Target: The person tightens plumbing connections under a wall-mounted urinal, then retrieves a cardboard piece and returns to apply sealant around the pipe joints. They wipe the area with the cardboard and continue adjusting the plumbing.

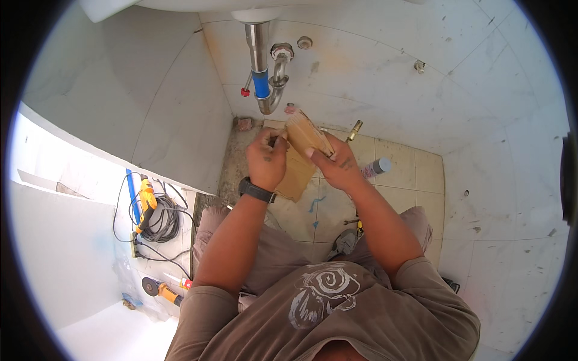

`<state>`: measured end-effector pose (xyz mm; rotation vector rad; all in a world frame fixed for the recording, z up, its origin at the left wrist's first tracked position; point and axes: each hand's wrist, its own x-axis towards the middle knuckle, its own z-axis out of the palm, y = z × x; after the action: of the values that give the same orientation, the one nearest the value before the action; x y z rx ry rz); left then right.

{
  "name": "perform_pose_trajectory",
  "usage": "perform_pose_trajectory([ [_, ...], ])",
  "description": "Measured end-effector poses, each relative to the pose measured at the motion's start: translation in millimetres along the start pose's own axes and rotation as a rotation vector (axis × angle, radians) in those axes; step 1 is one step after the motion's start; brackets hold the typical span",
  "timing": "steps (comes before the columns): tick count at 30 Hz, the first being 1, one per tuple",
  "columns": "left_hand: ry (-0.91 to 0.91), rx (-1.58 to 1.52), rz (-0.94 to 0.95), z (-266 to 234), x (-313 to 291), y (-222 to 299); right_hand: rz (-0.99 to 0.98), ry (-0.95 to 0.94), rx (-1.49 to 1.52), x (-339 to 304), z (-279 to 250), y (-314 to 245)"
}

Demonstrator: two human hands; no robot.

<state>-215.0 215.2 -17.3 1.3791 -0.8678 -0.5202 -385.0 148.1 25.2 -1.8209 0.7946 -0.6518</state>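
My right hand [342, 163] grips a piece of brown cardboard [306, 133], thumb across its face and the other fingers behind it. The cardboard is tilted, with a ragged layered edge on its right. On its left side my left hand [268, 157] is closed, fingertips pinched at the edge; exactly what they pinch is partly hidden. Just below, a second brown cardboard part [295, 175] hangs or lies; whether it joins the held piece cannot be seen. In front of my hands, a chrome drain trap [277, 90] wrapped with blue tape [261, 83] comes down from a white basin [256, 14].
A grey-capped spray can [376, 168] and a brass fitting [354, 130] are right of my hands. A red-handled valve [245, 92] sits beside the drain. Left, past a panel, lie a yellow power tool [146, 201], coiled cable [164, 224] and an angle grinder [161, 290]. Tiled walls enclose the corner.
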Motion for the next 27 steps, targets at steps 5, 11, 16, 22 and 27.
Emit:
perform_pose_trajectory([
  [5, 0.0, -0.039, -0.037, 1.2, 4.0, -0.7, 0.069, -0.099, 0.298, -0.6, -10.6, -8.9],
  [11, -0.024, -0.275, -0.159, 8.0, 4.8, 6.7, 0.227, -0.043, 0.118, 8.0, -15.0, -9.8],
  [16, -0.129, -0.448, -0.356, 5.0, 10.3, 10.2, 0.185, -0.032, 0.03, 20.4, -29.8, -19.9],
  [22, -0.078, -0.434, -0.364, 23.4, 10.0, 33.4, 0.006, 0.076, -0.283, 68.0, -49.8, -48.5],
  [27, -0.066, -0.243, -0.133, 33.6, -0.6, 50.0, -0.185, 0.056, -0.578, 174.5, -53.4, -71.9],
])
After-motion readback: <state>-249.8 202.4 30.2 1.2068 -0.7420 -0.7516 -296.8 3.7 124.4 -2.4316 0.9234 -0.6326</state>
